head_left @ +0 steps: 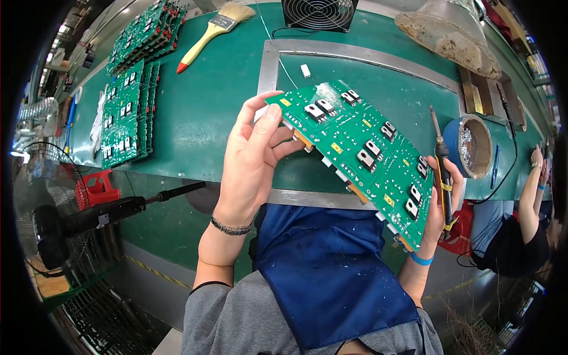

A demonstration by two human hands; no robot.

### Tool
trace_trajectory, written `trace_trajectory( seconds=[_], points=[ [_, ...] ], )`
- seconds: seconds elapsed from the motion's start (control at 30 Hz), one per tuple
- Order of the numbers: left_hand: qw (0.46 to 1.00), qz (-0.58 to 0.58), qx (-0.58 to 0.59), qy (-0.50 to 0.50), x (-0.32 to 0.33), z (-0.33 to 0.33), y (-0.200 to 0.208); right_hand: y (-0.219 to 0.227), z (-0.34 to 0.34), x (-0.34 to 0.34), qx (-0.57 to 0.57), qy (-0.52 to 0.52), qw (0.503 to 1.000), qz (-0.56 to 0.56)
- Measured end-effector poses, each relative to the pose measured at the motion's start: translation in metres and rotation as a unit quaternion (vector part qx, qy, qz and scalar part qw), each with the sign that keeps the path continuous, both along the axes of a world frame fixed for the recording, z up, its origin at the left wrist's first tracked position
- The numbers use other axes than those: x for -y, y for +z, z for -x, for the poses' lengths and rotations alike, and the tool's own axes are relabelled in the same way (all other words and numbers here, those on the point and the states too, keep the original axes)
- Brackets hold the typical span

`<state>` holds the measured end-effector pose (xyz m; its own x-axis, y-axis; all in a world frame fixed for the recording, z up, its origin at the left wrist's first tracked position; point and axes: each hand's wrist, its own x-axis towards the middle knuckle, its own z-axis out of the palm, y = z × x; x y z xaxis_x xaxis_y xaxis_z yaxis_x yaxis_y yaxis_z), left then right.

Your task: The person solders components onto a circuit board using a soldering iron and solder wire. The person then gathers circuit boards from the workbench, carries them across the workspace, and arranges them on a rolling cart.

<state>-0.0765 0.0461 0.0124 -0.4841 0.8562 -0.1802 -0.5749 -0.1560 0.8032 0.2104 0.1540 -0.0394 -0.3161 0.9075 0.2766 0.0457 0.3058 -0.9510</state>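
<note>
Dark-blue cloth apron (331, 260) nearest camera. Above it, tilted rectangular green circuit board (355, 133) with flat black components (365, 158), held clear of green surface (207, 118) between 2 hands. Left hand (245, 154) pinches upper-left corner; right hand (438, 207) grips slim black-and-yellow soldering iron (444, 183), apparently also supporting board's right edge. Likely risks: shared grip could swing iron's tip onto board; slack pinch could drop corner.
</note>
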Motion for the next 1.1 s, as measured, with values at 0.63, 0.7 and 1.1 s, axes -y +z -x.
trace_trajectory(
  seconds=[0.63,0.7,1.1],
  points=[
    [0.999,-0.041,-0.002,-0.009,-0.017,-0.006,0.018,0.005,0.005,0.0,0.018,0.017,0.999,-0.022],
    [0.999,-0.041,-0.005,-0.001,-0.016,-0.004,0.017,0.004,0.006,-0.002,-0.021,0.013,1.0,0.011],
    [0.998,-0.054,-0.031,-0.001,-0.016,0.004,0.011,0.014,0.012,-0.002,-0.026,-0.013,1.0,0.006]
  ],
)
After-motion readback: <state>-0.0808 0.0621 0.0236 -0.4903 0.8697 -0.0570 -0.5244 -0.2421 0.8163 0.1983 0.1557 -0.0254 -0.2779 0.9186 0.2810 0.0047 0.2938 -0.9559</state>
